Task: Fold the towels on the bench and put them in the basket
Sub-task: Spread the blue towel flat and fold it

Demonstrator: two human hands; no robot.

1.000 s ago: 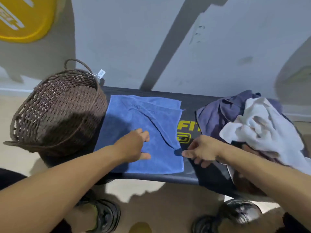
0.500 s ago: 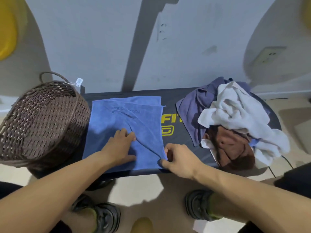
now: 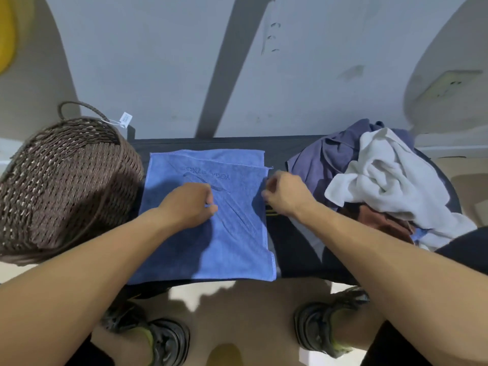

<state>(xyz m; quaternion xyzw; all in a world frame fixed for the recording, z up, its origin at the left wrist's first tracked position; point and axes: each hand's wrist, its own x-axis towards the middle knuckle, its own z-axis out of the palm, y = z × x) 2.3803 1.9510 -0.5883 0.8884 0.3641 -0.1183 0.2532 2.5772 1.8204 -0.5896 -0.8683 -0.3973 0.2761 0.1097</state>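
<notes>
- Blue towel (image 3: 219, 233): lies flat on the dark worktop (image 3: 298, 249), already doubled, its layered edges showing at the far side; a diagonal crease runs from under the left grip toward the near right corner.
- Left hand (image 3: 188, 204): rests on the middle of the towel with fingers curled; the fingertips seem to pinch a small ridge of cloth, probably to anchor the layers while the edge is squared.
- Right hand (image 3: 286, 195): sits at the towel's right edge, just right of the left grip, fingers bent; whether it pinches the hem or only touches it cannot be told.
- Basket (image 3: 66, 180): stands left of both grips, touching the towel's left edge, mouth open, so a folded towel needs only a short carry.
- Pile of towels (image 3: 383, 180): heaped right of the right grip, white over purple and brown, waiting unfolded.
- Judgement: the fold is partly done.
</notes>
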